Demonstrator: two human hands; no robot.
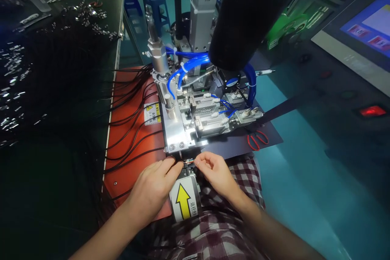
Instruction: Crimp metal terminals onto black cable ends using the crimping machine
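Observation:
In front of me stands a metal bench machine (177,132) with air cylinders and blue hoses. At its near end, thin coloured wires (189,161) show between my hands, just above a small dark fixture. My right hand (217,172) is closed, thumb and forefinger pinching the ends of those wires. To their left, my left hand (157,185) is closed too, its fingertips pressed down at the fixture; what lies under them is hidden. Just below the fixture is a white label with a yellow arrow (183,201) pointing toward the machine.
Black cables (134,134) run across an orange-red plate (124,109) into the machine's left side. A large heap of dark cables (61,69) lies on the left bench. Red-handled scissors (257,140) rest on the right plate. A screen (370,28) stands at right.

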